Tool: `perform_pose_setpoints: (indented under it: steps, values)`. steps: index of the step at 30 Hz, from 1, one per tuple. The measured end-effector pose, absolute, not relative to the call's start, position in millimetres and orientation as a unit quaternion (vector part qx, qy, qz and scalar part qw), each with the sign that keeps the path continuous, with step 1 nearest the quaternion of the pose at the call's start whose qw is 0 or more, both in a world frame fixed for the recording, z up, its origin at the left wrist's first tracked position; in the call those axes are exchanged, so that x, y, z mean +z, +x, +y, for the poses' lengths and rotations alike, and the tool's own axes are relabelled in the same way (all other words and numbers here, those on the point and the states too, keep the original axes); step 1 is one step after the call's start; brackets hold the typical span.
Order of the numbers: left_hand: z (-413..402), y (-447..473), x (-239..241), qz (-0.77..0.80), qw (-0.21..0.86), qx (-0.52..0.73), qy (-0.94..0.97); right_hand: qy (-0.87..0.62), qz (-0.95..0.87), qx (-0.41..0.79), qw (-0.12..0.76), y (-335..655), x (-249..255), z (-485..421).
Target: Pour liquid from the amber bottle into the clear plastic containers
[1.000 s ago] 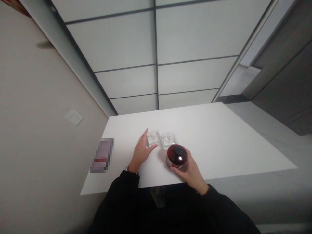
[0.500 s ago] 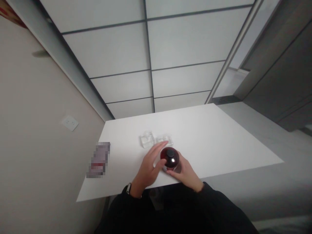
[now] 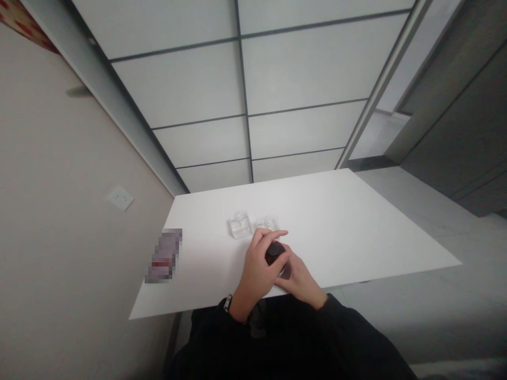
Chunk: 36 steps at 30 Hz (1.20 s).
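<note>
A dark red-brown bottle (image 3: pixel 282 247) with a black cap (image 3: pixel 273 250) stands near the front edge of the white table (image 3: pixel 336 221). My right hand (image 3: pixel 303 279) is wrapped round its body from the right. Over its top from the left comes my left hand (image 3: pixel 261 264), thumb and fingers curled about the cap and shoulder, some fingertips stretched past it. Just beyond my hands sit two small clear square containers, the left one (image 3: pixel 240 225) in full sight and the right one (image 3: pixel 268 222) partly hidden behind my left fingers.
At the table's left edge lies a pixelated purplish flat object (image 3: pixel 164 256). A wall socket (image 3: pixel 121 198) is on the left wall. White panelled sliding doors (image 3: pixel 301 68) rise behind the table, and grey floor shows to the right.
My left hand has moved right and closed in over the bottle's top, round the cap. My right hand stays on the bottle's body. The view has shifted slightly.
</note>
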<state>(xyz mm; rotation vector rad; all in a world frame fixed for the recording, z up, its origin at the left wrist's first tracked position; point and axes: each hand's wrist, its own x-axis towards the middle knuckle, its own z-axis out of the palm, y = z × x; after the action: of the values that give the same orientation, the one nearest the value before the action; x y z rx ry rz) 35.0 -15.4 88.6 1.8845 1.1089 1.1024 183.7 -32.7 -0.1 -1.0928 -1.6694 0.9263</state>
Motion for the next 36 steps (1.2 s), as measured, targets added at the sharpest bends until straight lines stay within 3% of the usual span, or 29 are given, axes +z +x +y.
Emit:
perform_pose_setpoints:
  steps: [6, 10, 15, 21, 27, 32, 36]
  values:
    - [-21, 5, 93, 0.382, 0.374, 0.363, 0.763, -0.462, -0.654, 0.384, 0.460, 185, 5, -32]
    - [-10, 0, 96, 0.417, 0.283, 0.385, 0.773, -0.456, -0.668, 0.370, 0.456, 185, 5, -31]
    - [-1, 23, 110, 0.433, 0.182, 0.326, 0.820, -0.470, -0.676, 0.345, 0.451, 184, 0, -31]
    - [-5, 12, 127, 0.473, 0.181, 0.424, 0.751, -0.465, -0.682, 0.339, 0.451, 186, 0, -31]
    - [13, -40, 78, 0.506, 0.332, 0.415, 0.680, -0.472, -0.684, 0.339, 0.441, 187, -2, -29]
    - [20, -51, 24, 0.518, 0.317, 0.364, 0.706, -0.482, -0.676, 0.335, 0.445, 186, -8, -29]
    - [20, -42, 7, 0.503, 0.282, 0.341, 0.743, -0.483, -0.670, 0.335, 0.453, 186, -12, -30]
